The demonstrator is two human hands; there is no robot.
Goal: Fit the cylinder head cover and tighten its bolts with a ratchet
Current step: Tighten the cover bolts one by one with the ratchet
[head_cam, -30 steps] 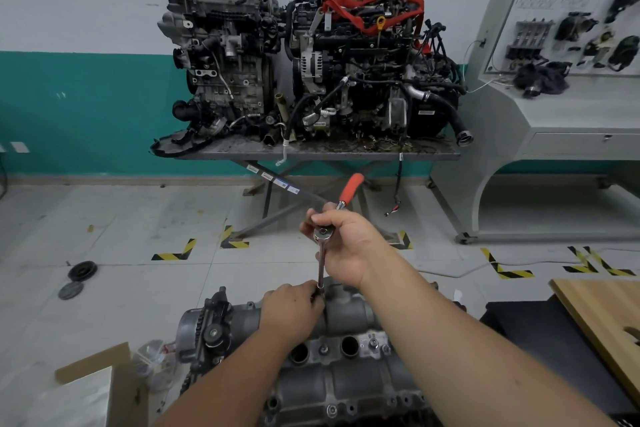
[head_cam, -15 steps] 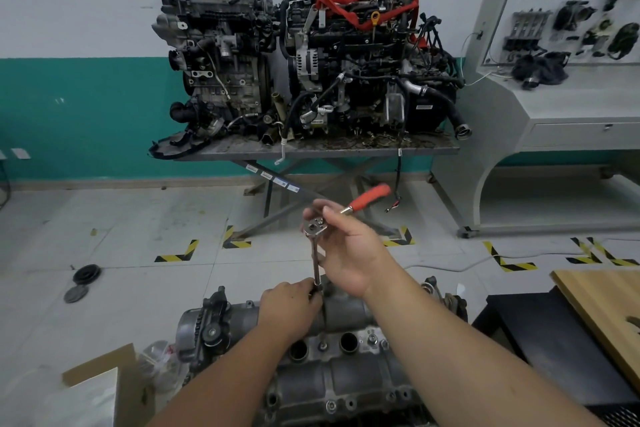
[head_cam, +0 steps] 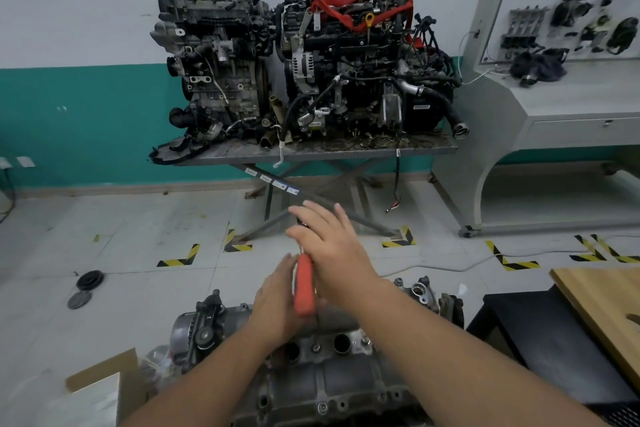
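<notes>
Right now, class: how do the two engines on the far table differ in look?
The left engine is bare grey metal; the right engine is mostly black. A red strap is draped over the right engine; the left has none. The right carries hoses and wiring; the left shows fewer. Both sit side by side on the table.

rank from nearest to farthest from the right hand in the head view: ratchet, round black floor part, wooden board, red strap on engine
1. ratchet, touching the right hand
2. wooden board, low right
3. round black floor part, far left on the floor
4. red strap, up on the rear engine
</notes>
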